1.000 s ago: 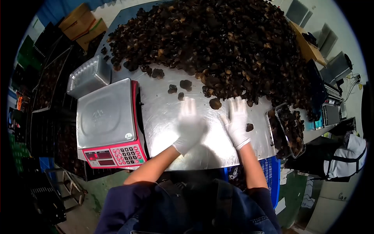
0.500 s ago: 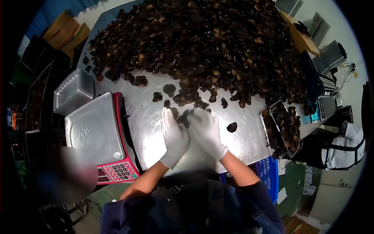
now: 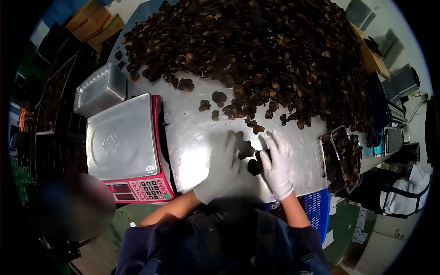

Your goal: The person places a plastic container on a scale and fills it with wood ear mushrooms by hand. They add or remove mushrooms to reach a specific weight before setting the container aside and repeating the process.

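Both hands wear white gloves and lie low over the metal tabletop. My left hand (image 3: 222,169) is smeared by motion, but its fingers look stretched forward, beside a dark wood ear mushroom (image 3: 246,149). My right hand (image 3: 278,167) lies with fingers extended and thumb apart, its inner side against a dark mushroom piece (image 3: 263,158). Another rounded piece (image 3: 253,167) sits between the two hands. Just beyond the fingertips, a few loose mushrooms (image 3: 254,126) trail from the large mushroom heap (image 3: 256,50) at the back.
On the left stands a red scale (image 3: 121,137) with a steel pan, and behind it are stacked clear plastic trays (image 3: 101,89). At the right edge, a clear container (image 3: 346,158) holds mushrooms. A blue basket (image 3: 317,208) is below the table's front edge.
My right hand has swung outward to the right, its fingers now pointing forward. Mushroom pieces now show between the hands. The whole view has shifted, with the scale appearing farther right and higher.
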Available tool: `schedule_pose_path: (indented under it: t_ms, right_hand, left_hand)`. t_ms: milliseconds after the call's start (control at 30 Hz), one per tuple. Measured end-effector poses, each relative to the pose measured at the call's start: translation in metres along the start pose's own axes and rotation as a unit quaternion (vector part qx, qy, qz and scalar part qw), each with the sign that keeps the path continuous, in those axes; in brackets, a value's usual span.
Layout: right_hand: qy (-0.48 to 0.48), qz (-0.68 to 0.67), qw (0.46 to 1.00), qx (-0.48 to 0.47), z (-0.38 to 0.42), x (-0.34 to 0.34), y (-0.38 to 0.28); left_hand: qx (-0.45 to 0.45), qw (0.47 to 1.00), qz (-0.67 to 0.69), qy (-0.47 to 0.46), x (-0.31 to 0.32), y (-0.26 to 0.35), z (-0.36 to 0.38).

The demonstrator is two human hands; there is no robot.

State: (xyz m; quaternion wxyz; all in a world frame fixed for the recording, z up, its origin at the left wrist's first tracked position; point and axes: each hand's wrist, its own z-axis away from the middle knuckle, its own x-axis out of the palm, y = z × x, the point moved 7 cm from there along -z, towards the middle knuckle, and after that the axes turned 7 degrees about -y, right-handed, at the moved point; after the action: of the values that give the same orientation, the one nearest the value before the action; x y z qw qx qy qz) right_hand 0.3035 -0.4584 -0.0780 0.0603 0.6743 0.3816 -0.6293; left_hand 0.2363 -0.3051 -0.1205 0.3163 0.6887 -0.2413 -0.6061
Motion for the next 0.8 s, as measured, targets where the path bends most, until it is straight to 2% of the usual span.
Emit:
schedule_pose_path:
  t_ms: [33, 133, 167, 200, 267, 300, 333, 400, 467, 533, 600, 633, 667, 700, 733, 767, 800]
  right_hand:
    - [0.039, -0.03, 0.999, -0.009, -0.013, -0.004, 0.007]
    - [0.05, -0.041, 0.998, 0.009, -0.075, -0.002, 0.014]
    - [0.024, -0.081, 0.996, 0.011, -0.092, 0.003, 0.01]
    - [-0.001, -0.119, 0.993, 0.013, -0.107, 0.007, 0.006]
    - [-0.054, -0.049, 0.997, -0.028, -0.129, 0.034, 0.011]
    - [-0.074, -0.109, 0.991, -0.003, -0.134, 0.043, 0.022]
    - [-0.092, -0.168, 0.981, 0.021, -0.135, 0.049, 0.032]
    - [0.025, -0.15, 0.988, 0.005, -0.125, 0.029, 0.041]
    - [0.06, -0.21, 0.976, -0.007, -0.098, -0.004, 0.034]
    - [0.058, -0.249, 0.967, -0.001, -0.069, -0.016, 0.037]
    - [0.029, -0.244, 0.969, 0.021, -0.041, -0.016, 0.047]
    - [0.009, -0.258, 0.965, 0.042, -0.028, -0.008, 0.056]
    - [-0.05, -0.252, 0.962, 0.088, -0.02, -0.005, 0.056]
    - [-0.074, -0.166, 0.982, 0.051, -0.022, -0.014, 0.046]
    - [-0.097, -0.078, 0.992, 0.013, -0.023, -0.018, 0.036]
    - [-0.032, -0.058, 0.997, -0.028, -0.025, -0.02, 0.033]
    - [-0.013, -0.075, 0.997, -0.024, -0.034, -0.018, 0.028]
  left_hand:
    - [0.016, 1.0, -0.018, -0.02, -0.006, 0.011, 0.01]
    - [0.027, 0.999, -0.025, -0.03, -0.027, 0.018, -0.001]
    - [0.067, 0.992, -0.099, 0.039, -0.032, 0.017, -0.013]
    - [0.061, 0.99, -0.109, 0.065, -0.037, 0.013, -0.036]
    - [0.052, 0.985, -0.131, 0.104, -0.047, 0.015, -0.081]
    - [0.008, 0.972, -0.215, 0.096, -0.039, 0.008, -0.104]
    - [-0.074, 0.963, -0.256, 0.044, -0.034, 0.001, -0.122]
    - [-0.07, 0.951, -0.3, 0.017, -0.013, -0.029, -0.147]
    - [-0.039, 0.956, -0.288, 0.032, -0.016, -0.031, -0.149]
    - [-0.008, 0.96, -0.277, 0.039, -0.028, -0.023, -0.138]
    - [0.017, 0.981, -0.17, 0.09, -0.055, -0.004, -0.107]
    - [0.015, 0.981, -0.17, 0.09, -0.062, -0.003, -0.091]
    - [0.015, 0.986, -0.161, 0.04, -0.062, -0.005, -0.073]
    - [0.015, 0.988, -0.152, -0.009, -0.06, -0.004, -0.06]
    - [0.013, 0.988, -0.152, -0.009, -0.064, 0.0, -0.049]
    - [-0.002, 0.991, -0.117, -0.068, -0.061, 0.001, -0.041]
    - [-0.017, 0.989, -0.083, -0.125, -0.056, 0.001, -0.035]
